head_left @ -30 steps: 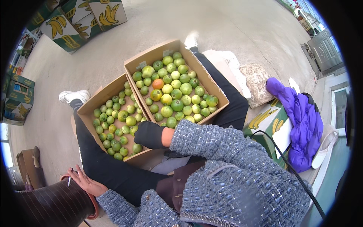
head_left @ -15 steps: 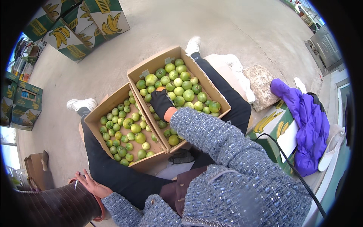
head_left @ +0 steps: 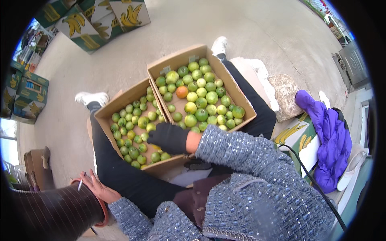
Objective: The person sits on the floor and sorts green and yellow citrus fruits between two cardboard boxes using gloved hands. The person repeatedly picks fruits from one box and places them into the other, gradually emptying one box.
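Filling the head view's middle, two brown cardboard boxes (head_left: 181, 61) are strewn with round green tomatoes (head_left: 201, 115), plus one orange tomato (head_left: 181, 92) in the right box (head_left: 197, 54). The black-gloved right hand (head_left: 168, 138) is curled over the left box (head_left: 121, 102), its grip hidden. A white stick (head_left: 80, 185) is held between loosely extended fingers of the bare left hand (head_left: 100, 190).

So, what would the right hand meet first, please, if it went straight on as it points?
Probably the green tomatoes just left of the gloved right hand, though depth is unclear.
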Available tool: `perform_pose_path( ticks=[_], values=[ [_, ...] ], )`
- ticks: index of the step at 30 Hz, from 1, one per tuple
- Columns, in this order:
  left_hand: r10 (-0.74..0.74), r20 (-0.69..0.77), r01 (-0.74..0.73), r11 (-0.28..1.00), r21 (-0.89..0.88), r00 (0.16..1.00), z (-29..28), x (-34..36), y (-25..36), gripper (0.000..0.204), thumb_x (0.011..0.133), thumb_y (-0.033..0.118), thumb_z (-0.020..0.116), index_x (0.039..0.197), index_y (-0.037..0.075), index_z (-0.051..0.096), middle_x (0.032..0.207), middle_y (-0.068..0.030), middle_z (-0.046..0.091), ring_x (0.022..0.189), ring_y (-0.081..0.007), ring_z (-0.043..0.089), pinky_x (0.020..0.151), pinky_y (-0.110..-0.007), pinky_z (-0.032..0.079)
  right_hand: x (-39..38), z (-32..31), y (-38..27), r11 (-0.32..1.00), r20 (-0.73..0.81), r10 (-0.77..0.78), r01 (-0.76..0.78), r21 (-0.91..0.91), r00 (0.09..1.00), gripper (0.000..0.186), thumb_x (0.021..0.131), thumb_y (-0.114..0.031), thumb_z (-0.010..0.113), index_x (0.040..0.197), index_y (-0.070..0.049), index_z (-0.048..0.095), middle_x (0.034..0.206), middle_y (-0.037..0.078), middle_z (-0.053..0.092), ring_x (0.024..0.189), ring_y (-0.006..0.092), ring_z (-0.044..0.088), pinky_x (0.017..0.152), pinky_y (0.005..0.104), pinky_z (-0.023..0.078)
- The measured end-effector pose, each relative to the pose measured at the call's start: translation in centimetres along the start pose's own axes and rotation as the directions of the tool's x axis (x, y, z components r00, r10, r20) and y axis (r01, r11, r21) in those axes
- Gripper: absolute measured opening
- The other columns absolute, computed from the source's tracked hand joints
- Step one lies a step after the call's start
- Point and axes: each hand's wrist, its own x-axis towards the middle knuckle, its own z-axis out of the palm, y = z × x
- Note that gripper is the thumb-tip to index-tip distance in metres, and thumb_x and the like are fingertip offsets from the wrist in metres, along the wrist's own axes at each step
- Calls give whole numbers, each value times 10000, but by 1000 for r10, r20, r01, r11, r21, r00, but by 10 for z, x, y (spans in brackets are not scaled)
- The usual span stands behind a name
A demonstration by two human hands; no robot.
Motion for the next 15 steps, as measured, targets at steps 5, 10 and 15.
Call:
perform_pose_path(
  ticks=[5, 10, 15],
  values=[
    [43, 18, -43, 999, 6, 999, 13, 0, 2, 510, 950, 86, 377, 1431, -6, 233, 1481, -153, 248, 1309, -284, 348, 1090, -369, 247, -5, 37, 0, 987, 467, 40, 38, -157, 883, 125, 654, -157, 621, 725, -61, 654, 629, 130, 630, 572, 323, 632, 500, 431, 487],
    [-1, -26, 0, 999, -45, 1000, 11, 3, 2, 540, 941, 108, 405, 1445, 29, 228, 1485, -146, 242, 1311, -284, 347, 1083, -366, 254, -6, 46, 1, 970, 513, 94, 38, -240, 853, 120, 648, -132, 616, 726, -50, 657, 626, 142, 633, 576, 335, 635, 497, 440, 487],
    [2, -24, -3, 999, -52, 1000, 11, 7, 0, 522, 943, 102, 398, 1435, 18, 244, 1468, -149, 267, 1302, -271, 362, 1083, -361, 260, -7, 17, 1, 1000, 360, -18, 21, -6, 933, 193, 702, -125, 603, 877, -105, 684, 746, 107, 649, 666, 316, 641, 591, 432, 505]
  ],
)
